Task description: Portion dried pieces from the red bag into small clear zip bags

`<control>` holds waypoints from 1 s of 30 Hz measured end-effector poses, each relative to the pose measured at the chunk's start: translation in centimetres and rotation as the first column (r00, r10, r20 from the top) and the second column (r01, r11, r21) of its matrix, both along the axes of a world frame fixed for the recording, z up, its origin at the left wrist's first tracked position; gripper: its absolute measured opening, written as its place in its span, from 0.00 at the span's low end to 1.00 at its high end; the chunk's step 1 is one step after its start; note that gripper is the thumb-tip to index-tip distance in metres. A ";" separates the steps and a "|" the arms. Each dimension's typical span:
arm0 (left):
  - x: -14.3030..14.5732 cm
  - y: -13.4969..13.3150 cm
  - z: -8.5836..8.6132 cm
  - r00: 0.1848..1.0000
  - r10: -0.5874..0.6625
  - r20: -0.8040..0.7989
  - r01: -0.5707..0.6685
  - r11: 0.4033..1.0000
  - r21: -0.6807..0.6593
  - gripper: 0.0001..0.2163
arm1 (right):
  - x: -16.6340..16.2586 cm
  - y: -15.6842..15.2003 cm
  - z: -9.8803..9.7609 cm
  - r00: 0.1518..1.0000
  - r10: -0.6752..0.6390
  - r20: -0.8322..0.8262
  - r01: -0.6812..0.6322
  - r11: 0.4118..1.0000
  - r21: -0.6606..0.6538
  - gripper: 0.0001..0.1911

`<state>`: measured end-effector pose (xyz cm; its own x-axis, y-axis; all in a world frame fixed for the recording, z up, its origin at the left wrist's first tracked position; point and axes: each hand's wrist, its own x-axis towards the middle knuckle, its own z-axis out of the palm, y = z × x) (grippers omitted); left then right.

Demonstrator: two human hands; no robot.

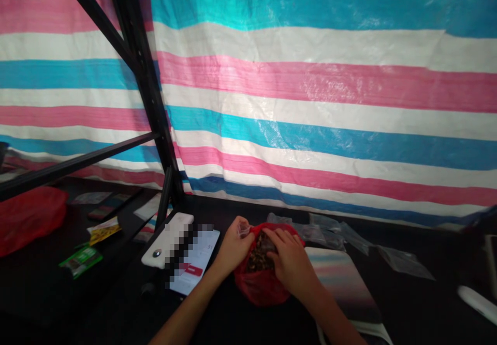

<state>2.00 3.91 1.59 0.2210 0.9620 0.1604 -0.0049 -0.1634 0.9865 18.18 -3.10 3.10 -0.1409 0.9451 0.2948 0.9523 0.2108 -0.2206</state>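
A red plastic bag [262, 290] stands on the black table with its mouth open, filled with small brown pieces [258, 261] that look like seeds or nuts. At the bag's left rim, my left hand [235, 246] is closed, with clear crinkled plastic, seemingly a small bag [243, 229], showing between thumb and fingers. My right hand [289, 257] reaches over the right rim into the mouth. Its thumb and fingers are apart, just over the brown pieces. Whether the fingertips touch any pieces is hard to make out.
Clear plastic bags [326, 231] lie behind and right of the red bag. A silvery flat device [345, 283] is at right. Left are a lit phone [200, 262], a white device [161, 246], a green packet [81, 259], a yellow packet [104, 230] and a black metal frame [149, 96].
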 end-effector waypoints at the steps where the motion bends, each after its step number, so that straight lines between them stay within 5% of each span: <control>1: 0.0 -0.1 0.0 1.000 0.001 0.008 -0.001 1.000 0.005 0.09 | -0.1 0.0 -0.1 1.000 0.000 -0.005 0.000 1.000 -0.004 0.23; 5: 0.1 -0.4 0.0 0.995 0.047 -0.092 -0.040 0.997 0.071 0.06 | -0.4 0.0 -0.3 0.993 -0.029 -0.118 0.028 1.000 -0.010 0.16; 12: -0.5 -0.9 0.5 0.917 0.268 -0.297 -0.125 0.897 0.423 0.03 | 0.4 -0.3 0.2 0.959 -0.011 -0.284 0.033 0.997 0.074 0.17; 17: -0.2 -1.5 0.8 0.877 0.202 -0.435 -0.009 0.914 0.406 0.02 | 0.9 -0.2 0.5 0.948 0.086 -0.307 -0.004 0.966 0.260 0.18; 22: 0.2 -2.2 0.8 0.876 0.142 -0.460 0.046 0.926 0.374 0.05 | 0.2 -0.9 0.4 0.972 0.212 -0.104 -0.146 0.884 0.445 0.19; 30: 0.7 -2.5 0.9 0.905 0.125 -0.407 0.006 0.952 0.307 0.02 | 0.2 -0.8 0.4 0.991 0.109 -0.074 -0.047 0.819 0.572 0.17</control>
<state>2.67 1.37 2.47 0.2741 0.8982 0.3435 0.4143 -0.4327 0.8007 18.34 -3.94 3.46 -0.1481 0.5923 0.7920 0.9070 0.4006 -0.1300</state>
